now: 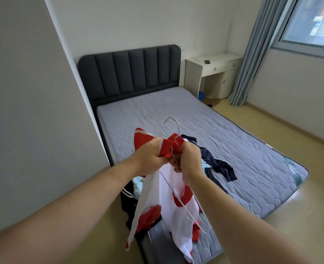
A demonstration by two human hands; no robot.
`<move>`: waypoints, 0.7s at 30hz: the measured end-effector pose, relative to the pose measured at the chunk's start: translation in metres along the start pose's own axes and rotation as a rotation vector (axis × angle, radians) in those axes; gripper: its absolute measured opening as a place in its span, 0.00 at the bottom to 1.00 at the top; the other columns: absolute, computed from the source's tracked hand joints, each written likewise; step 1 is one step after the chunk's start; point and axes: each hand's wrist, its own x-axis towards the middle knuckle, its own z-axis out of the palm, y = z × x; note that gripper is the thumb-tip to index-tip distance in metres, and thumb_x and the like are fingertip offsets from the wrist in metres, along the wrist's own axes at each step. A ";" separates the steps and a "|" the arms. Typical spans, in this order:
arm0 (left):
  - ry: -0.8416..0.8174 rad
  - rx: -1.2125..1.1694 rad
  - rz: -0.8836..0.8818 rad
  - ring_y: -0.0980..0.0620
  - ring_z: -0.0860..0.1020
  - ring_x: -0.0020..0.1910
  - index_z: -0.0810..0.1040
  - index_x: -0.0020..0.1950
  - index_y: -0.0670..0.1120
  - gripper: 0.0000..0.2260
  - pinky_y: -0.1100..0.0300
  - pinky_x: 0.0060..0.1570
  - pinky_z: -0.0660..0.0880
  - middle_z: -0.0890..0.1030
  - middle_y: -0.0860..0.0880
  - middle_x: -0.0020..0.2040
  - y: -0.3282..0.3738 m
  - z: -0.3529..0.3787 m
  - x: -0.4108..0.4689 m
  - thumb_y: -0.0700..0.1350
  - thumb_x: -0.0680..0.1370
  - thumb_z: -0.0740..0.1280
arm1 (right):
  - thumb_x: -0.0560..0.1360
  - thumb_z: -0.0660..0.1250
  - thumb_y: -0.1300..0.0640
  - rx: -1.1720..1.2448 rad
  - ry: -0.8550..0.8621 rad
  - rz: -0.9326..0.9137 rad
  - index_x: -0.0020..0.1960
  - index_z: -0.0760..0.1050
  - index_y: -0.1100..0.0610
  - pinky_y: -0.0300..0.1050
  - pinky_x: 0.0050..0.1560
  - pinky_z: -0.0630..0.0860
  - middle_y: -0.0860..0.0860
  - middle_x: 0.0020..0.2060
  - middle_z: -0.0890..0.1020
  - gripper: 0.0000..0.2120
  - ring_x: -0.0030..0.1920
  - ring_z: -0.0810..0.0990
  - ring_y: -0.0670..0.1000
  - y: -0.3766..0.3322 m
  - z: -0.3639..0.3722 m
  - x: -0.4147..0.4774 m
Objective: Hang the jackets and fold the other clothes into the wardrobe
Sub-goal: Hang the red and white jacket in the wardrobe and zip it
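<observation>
Head view: above the near end of the mattress, the person holds up a red and white jacket. The left hand is clenched round the jacket's red collar. The right hand, touching the left, has its fingers curled into the same red cloth, where the white hanger comes up; its hook rises over the mattress's middle. The hanger's lower wire shows against the jacket's white body, which hangs down past the mattress's near corner. A navy garment lies crumpled on the mattress, just right of the hands. A light blue garment and dark clothes lie heaped at the mattress's near left edge. A white desk stands beyond the mattress's far right corner.
</observation>
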 end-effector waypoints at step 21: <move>0.113 0.219 0.274 0.54 0.76 0.38 0.76 0.42 0.48 0.13 0.53 0.44 0.78 0.77 0.51 0.37 0.027 -0.019 0.028 0.55 0.82 0.62 | 0.77 0.65 0.49 -0.982 -0.145 0.202 0.58 0.80 0.58 0.51 0.58 0.78 0.57 0.51 0.84 0.15 0.54 0.81 0.59 0.027 -0.055 0.015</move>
